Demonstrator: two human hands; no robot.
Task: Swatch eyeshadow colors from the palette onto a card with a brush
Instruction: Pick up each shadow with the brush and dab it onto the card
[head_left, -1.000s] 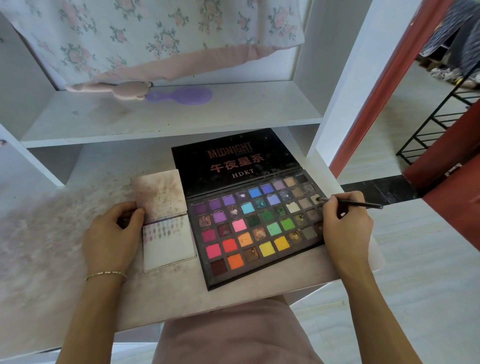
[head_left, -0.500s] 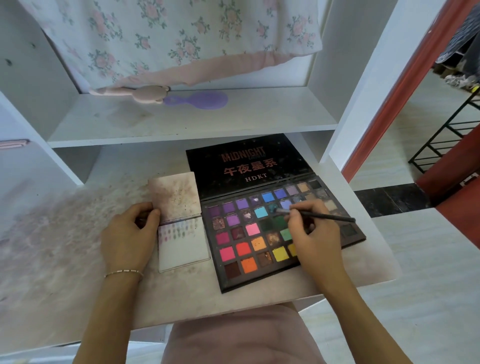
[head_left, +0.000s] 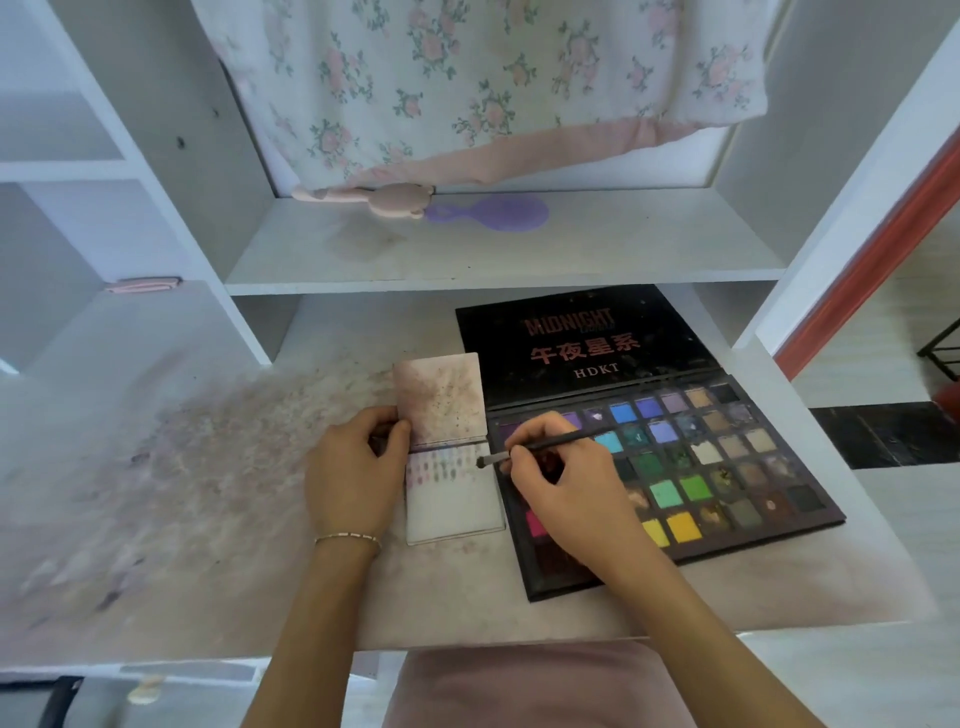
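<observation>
The brush (head_left: 540, 448) is pinched in the curled fingers (head_left: 524, 457) of the right hand (head_left: 569, 491), and its dark tip is held right at the right edge of the card (head_left: 457, 499), up by the rows of small color marks. It cannot be told if the tip is touching the paper. The left edge of the card is pinched by the thumb and fingers of the left hand (head_left: 353, 478), near the fold, so the card is kept from sliding. The palette (head_left: 675, 467) is laid open just beside the card on its right, and part of it is hidden under the right hand. A few things could go wrong from here. The colors in the pans could be smudged by the right wrist, because it is held low over them. A new mark could be put on top of an old one, because the marks are packed close. Powder could be dropped on the desk (head_left: 234, 493), which is already dusty pink. Lots of blank paper is left lower on the card. Open desk is seen on the left, but on the right the palette is close to the desk edge.
</observation>
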